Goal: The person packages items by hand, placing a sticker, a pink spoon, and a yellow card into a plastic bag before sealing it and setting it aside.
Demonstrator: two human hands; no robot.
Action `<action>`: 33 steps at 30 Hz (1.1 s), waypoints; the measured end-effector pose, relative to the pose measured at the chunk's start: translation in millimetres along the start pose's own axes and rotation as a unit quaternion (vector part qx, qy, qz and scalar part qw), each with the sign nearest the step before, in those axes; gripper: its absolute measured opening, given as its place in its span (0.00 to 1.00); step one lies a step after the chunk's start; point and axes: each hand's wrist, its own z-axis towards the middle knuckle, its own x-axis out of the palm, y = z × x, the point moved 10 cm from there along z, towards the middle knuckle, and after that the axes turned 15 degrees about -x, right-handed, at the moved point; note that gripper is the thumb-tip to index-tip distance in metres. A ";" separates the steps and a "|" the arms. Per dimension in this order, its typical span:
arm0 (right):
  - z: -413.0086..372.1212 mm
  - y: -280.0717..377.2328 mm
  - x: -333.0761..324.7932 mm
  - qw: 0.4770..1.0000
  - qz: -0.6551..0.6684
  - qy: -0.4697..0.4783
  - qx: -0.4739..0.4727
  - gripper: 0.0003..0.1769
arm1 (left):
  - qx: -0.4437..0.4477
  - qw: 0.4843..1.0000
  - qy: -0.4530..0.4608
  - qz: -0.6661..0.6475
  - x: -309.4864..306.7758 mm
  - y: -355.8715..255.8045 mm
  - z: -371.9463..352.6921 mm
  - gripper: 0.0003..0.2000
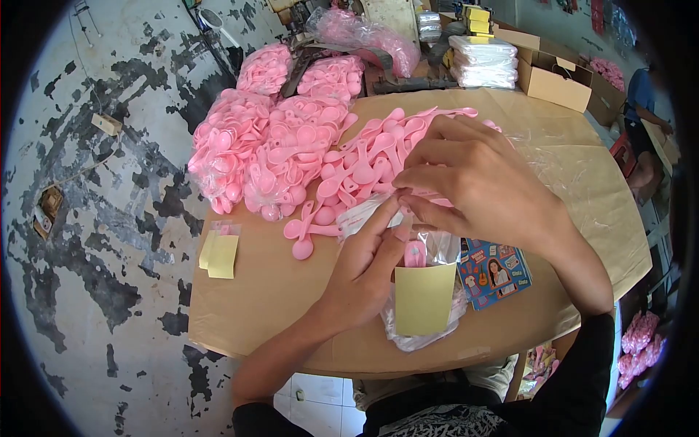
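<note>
Above the table, my left hand (364, 262) is closed, thumb and fingers pinched on a small clear plastic bag (441, 247). A pink piece (415, 253) shows inside the bag, and a plain yellow card (424, 300) hangs at its lower part. My right hand (473, 178) comes in from the right, thumb and index finger pinched close to the left fingertips; what lies between them is too small to make out. White film with faint print (364, 212) lies behind the left fingers. A heap of pink plastic scoops (364, 164) spreads behind both hands.
Bags filled with pink scoops (295, 142) stand at the back left. Two yellow-carded packets (220, 251) lie at the left edge. Blue printed cards (499, 273) are right of the bag. White stacked packs (483, 62) and a cardboard box (557, 81) stand behind; a person (644, 109) sits right.
</note>
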 end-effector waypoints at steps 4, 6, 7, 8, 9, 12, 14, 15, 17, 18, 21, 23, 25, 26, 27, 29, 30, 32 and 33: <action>0.1 1.7 8.8 0.999 -0.002 0.020 -0.029 0.13 | 0.002 1.000 0.020 0.002 1.1 1.9 4.6 0.24; -0.3 2.3 12.0 0.999 -0.002 0.031 -0.036 0.13 | 0.012 0.998 0.013 0.065 -0.7 5.3 5.4 0.24; -1.1 2.2 14.4 0.999 -0.006 0.029 -0.038 0.12 | 0.005 0.997 0.013 0.078 -0.7 7.7 5.6 0.24; -1.7 1.9 16.9 0.999 -0.010 0.028 -0.041 0.12 | -0.001 0.996 0.013 0.091 -0.6 10.1 5.7 0.24; -2.5 0.7 19.5 0.999 -0.007 0.023 -0.041 0.11 | -0.018 0.996 0.019 0.086 0.4 13.7 6.3 0.24; -4.4 -8.6 26.9 0.999 0.020 0.017 -0.019 0.11 | -0.014 0.995 0.036 0.091 1.4 20.6 10.7 0.24; -8.1 -21.5 30.6 0.997 0.062 0.024 0.027 0.10 | -0.008 0.995 0.039 0.087 1.2 24.1 13.1 0.24; -9.1 -26.2 29.4 0.995 0.091 0.020 0.036 0.10 | -0.012 0.996 0.037 0.079 0.6 25.7 13.7 0.24; -10.2 -34.0 25.8 0.987 0.151 0.009 0.053 0.10 | -0.010 0.998 0.033 0.052 -0.9 22.6 13.2 0.24; -8.3 -30.4 20.8 0.987 0.155 -0.001 0.030 0.10 | -0.003 0.999 0.030 0.031 -1.0 16.8 12.1 0.24; -4.0 -20.3 11.3 0.988 0.150 -0.018 -0.020 0.11 | 0.005 0.999 0.032 0.005 -2.4 9.7 11.2 0.23; -3.9 -13.2 11.4 0.991 0.126 -0.014 -0.028 0.13 | 0.024 0.999 0.029 0.001 -1.4 6.4 10.0 0.22; -4.3 -9.7 14.0 0.992 0.125 -0.012 -0.033 0.13 | 0.061 0.998 0.019 -0.001 0.8 0.8 8.0 0.21; -4.6 -7.9 14.8 0.992 0.124 -0.010 -0.034 0.14 | 0.028 0.999 0.023 -0.025 1.7 3.8 8.1 0.20; -5.6 -6.2 17.2 0.993 0.114 0.006 -0.035 0.14 | -0.005 0.998 0.027 -0.051 4.2 4.5 6.5 0.20; -8.5 -3.0 21.7 0.994 0.094 0.039 -0.037 0.13 | -0.031 0.997 0.029 -0.070 6.6 6.9 5.4 0.19; -8.7 -1.0 22.6 0.994 0.091 0.044 -0.037 0.14 | -0.024 0.997 0.028 -0.064 7.8 6.1 5.0 0.19; -8.5 2.5 25.2 0.994 0.085 0.053 -0.037 0.14 | -0.017 0.998 0.040 -0.038 9.0 9.0 6.5 0.20; -8.0 2.3 26.0 0.994 0.084 0.056 -0.034 0.14 | -0.017 0.998 0.054 -0.018 6.8 16.6 11.2 0.21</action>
